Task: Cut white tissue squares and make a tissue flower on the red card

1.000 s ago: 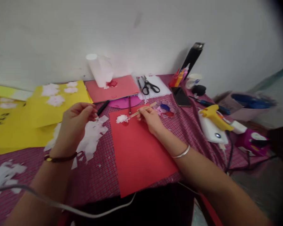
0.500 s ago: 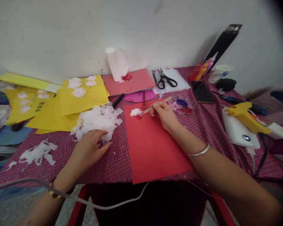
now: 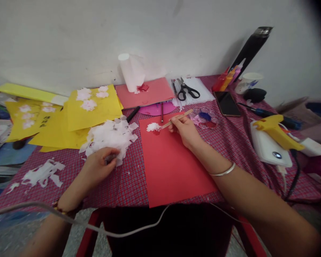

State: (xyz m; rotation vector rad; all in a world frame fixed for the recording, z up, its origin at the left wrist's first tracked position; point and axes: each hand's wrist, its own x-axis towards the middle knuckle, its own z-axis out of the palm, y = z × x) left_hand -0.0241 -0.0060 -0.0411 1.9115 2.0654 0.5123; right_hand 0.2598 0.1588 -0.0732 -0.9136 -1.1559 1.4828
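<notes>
The right hand (image 3: 185, 130) pinches the wooden stick (image 3: 186, 113), best worked lightly beside the white paper cluster (image 3: 152, 127) near the red sheet (image 3: 173, 167)'s far-left corner. The left hand (image 3: 100, 166)'s grip, by the paper scraps (image 3: 107, 136), I cannot tell.

The left grip (image 3: 99, 166) has come down to the white paper scraps (image 3: 109, 135) and narrowed.
</notes>
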